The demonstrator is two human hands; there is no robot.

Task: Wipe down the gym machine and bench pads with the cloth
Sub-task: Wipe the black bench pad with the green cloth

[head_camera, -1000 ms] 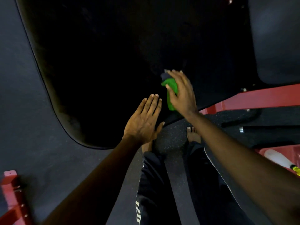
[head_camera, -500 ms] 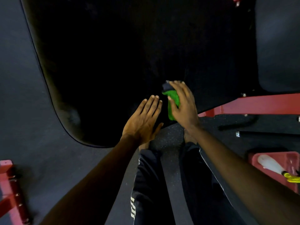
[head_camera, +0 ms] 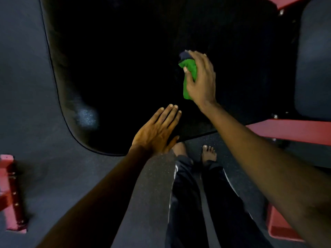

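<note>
Up the black pad point(head_camera: 125, 59) went our right hand point(head_camera: 201, 81), gripping the green cloth point(head_camera: 189, 68); our left hand point(head_camera: 157, 131) lies flat and open. More pad left to wipe.

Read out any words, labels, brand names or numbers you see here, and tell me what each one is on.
None: no text can be read in this view.
The black pad, the green cloth gripped in the right hand and the red frame show no lettering.
The white stripes on the trousers are a pattern, not text.
</note>
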